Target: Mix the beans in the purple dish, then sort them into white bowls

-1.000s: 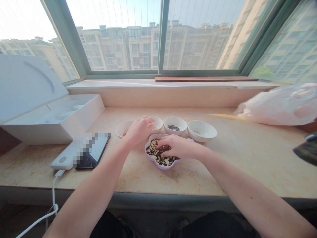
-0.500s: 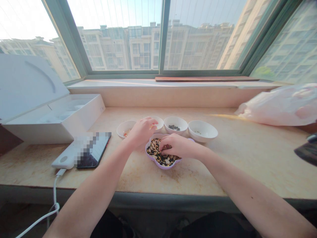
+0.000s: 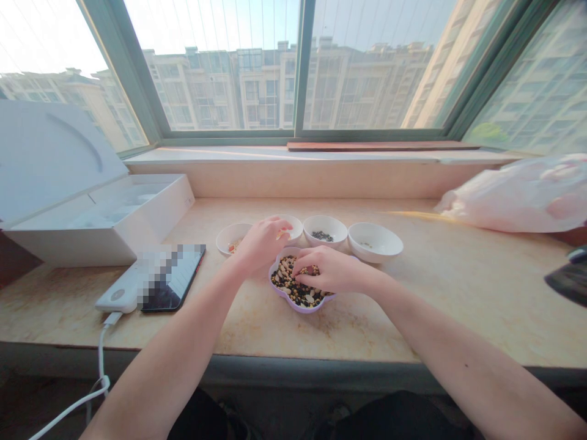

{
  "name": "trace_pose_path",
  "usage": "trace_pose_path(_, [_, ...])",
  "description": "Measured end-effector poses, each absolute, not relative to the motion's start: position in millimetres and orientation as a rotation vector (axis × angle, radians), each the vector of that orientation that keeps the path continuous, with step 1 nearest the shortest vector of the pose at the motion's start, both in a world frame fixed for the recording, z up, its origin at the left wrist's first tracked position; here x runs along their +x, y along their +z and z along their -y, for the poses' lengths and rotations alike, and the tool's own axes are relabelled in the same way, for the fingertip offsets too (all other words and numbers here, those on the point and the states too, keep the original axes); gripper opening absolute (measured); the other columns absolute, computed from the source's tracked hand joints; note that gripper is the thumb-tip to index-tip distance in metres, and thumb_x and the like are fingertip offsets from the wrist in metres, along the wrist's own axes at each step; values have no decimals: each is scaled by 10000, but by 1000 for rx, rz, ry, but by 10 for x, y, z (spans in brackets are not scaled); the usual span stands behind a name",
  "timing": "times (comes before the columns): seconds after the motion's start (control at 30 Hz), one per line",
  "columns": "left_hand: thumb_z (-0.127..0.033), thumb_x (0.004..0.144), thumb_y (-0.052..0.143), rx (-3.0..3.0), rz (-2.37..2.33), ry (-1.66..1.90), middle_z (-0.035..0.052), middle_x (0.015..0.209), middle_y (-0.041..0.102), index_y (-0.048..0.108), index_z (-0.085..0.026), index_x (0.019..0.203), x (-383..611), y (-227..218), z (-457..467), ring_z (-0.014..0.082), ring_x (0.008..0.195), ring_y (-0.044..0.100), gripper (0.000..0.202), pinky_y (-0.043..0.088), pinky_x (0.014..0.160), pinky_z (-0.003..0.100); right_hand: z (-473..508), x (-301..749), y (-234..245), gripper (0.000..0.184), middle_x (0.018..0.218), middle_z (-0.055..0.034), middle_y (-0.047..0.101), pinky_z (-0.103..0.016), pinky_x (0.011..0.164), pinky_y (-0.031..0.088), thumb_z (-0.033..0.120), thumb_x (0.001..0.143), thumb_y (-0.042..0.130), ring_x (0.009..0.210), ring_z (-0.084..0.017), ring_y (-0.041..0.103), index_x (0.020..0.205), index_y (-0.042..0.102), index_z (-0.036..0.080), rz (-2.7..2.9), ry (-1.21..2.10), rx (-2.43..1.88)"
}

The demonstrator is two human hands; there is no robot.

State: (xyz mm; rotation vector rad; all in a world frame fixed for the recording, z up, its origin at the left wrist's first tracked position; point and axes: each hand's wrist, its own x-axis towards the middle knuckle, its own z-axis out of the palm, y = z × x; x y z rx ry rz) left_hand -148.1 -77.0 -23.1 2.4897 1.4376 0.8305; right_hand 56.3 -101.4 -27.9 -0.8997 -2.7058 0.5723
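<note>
A lilac scalloped bowl [image 3: 306, 309] holds a mix of dark, yellow and pale beans and seeds [image 3: 293, 287]. Over it hovers my right hand [image 3: 332, 269], thumb and forefinger drawn close together at the surface of the mix; what they pinch is too small to name. My left hand [image 3: 266, 241] rests at a white bowl [image 3: 297, 227] in the row behind, its fingers bent but apart over the rim, nothing visible in them. Beside it, partly behind the left wrist, a white bowl [image 3: 223, 237] contains small reddish and pale pieces.
Another white bowl [image 3: 337, 225] holds dark seeds, and the rightmost white bowl [image 3: 385, 244] a few pale bits. At left lie an open white box [image 3: 160, 214], a phone [image 3: 167, 293] and a white power bank [image 3: 117, 296] with its cable. A plastic bag [image 3: 518, 195] lies at right.
My right hand has lifted slightly from the mix, and its thumb and forefinger have come closer together. My left hand stays over the same white bowl.
</note>
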Motion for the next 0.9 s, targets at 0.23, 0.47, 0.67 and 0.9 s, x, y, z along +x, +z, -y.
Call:
trace_pose_path(0.23, [-176, 973, 537, 2484, -1284, 908, 56, 1126, 750, 755, -204, 1101, -1438, -183, 817, 180, 981, 704, 254, 533, 975, 330, 996, 575, -240, 223, 792, -44, 738, -313, 689, 457, 317, 898, 627, 709, -173, 628, 898, 803, 178, 2285, 735, -1119])
trace_pose_path(0.47, [-171, 954, 608, 2502, -845, 1106, 29, 953, 730, 745, -213, 1068, -1375, -261, 791, 130, 834, 670, 183, 535, 783, 263, 913, 626, -198, 402, 651, -7, 591, -241, 499, 304, 552, 740, 783, 588, -104, 451, 765, 737, 154, 1633, 1286, -1136])
trace_pose_path(0.67, [-201, 959, 639, 2464, -941, 1166, 29, 911, 727, 742, -187, 935, -1365, -229, 812, 134, 799, 656, 107, 507, 751, 255, 899, 641, -207, 464, 857, -62, 696, -249, 527, 360, 630, 781, 730, 621, -108, 509, 822, 748, 168, 1694, 1314, -1065])
trace_pose_path(0.9, [-250, 1009, 527, 2555, -1465, 934, 59, 927, 736, 744, -174, 869, -1423, -218, 747, 184, 808, 660, 269, 468, 746, 302, 1047, 685, -84, 237, 979, -60, 789, -325, 780, 462, 246, 852, 618, 904, -244, 697, 989, 811, 240, 2573, 298, -1327])
